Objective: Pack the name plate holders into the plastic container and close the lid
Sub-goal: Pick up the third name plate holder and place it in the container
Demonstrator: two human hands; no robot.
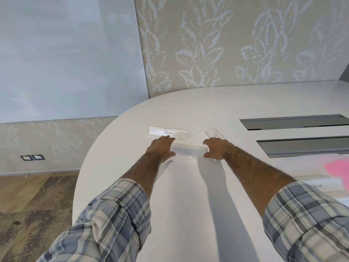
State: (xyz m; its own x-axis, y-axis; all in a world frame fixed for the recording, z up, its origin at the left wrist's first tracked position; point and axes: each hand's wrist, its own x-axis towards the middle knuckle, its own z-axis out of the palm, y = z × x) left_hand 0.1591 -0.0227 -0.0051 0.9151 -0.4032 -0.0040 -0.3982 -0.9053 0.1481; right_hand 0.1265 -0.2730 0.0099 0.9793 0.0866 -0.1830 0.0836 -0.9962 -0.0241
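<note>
My right hand (215, 148) pinches one end of a holder (188, 149) on the worktop (188, 195). My left hand (160, 148), half open, touches the other end. Next I must lift it.

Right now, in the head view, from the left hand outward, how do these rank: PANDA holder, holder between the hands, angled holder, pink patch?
1. PANDA holder, at the left hand's fingertips, and holder between the hands, at its thumb: too close to call.
2. Angled holder, past the right hand.
3. Pink patch, far right edge.
</note>
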